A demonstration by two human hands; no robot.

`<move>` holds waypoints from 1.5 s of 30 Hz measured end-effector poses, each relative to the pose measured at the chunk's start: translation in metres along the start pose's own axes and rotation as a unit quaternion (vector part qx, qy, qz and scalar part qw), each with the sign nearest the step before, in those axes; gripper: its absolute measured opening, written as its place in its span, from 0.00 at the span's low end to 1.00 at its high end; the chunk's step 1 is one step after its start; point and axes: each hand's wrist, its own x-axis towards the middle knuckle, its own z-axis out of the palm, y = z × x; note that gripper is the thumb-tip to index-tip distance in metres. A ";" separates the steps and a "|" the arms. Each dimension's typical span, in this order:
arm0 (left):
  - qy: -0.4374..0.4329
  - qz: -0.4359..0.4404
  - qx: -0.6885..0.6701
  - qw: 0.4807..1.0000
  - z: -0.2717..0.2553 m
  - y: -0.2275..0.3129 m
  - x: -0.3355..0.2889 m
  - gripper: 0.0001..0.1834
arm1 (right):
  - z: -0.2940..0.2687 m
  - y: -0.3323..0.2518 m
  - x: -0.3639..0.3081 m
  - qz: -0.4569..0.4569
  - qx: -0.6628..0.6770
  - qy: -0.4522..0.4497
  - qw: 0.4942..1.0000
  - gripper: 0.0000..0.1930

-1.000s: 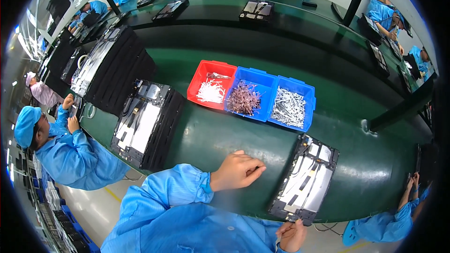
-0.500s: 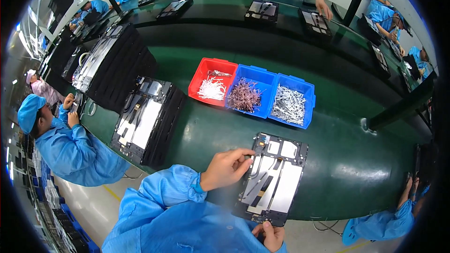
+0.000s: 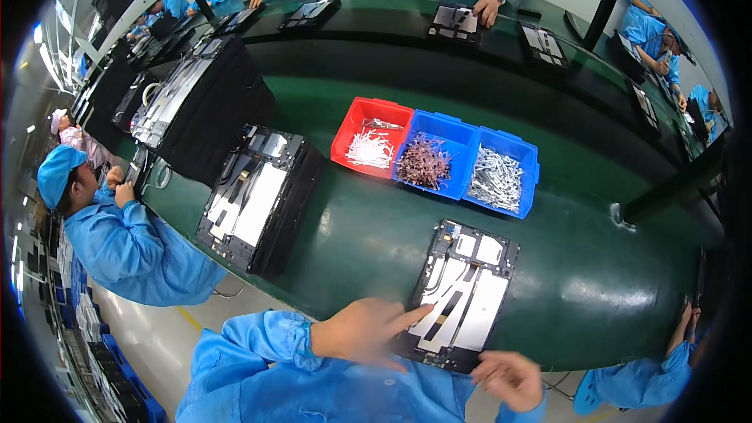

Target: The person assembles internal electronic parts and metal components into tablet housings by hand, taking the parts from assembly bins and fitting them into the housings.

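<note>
In front of me an opened tablet body (image 3: 479, 309) lies on the green table, its dark frame, white panels, thin ribbon strips and small boards facing up. My left hand (image 3: 364, 330), partly blurred, is at its left side with the index finger stretched over the lower left part; whether the fingertip touches cannot be told. It holds nothing visible. My right hand (image 3: 511, 378) is by the lower right corner, fingers loosely bent and somewhat apart, with nothing visible in them.
Beyond the tablet stand a red bin (image 3: 342, 143) with white strips and blue bins (image 3: 535, 164) with brownish and silvery small parts. At left are stacks of tablet bodies (image 3: 262, 204). A dark post (image 3: 666, 184) rises at right. Co-workers in blue work around the table.
My left hand has drawn down from the tablet's upper left edge. The right hand has let go of the bottom edge and moved right. Across, a co-worker's hand shifted between tablets; the view shifted slightly.
</note>
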 end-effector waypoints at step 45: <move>0.190 -0.119 -0.052 0.973 -0.031 -0.060 0.081 0.18 | -0.040 -0.010 0.175 -0.106 -0.460 0.187 0.861 0.15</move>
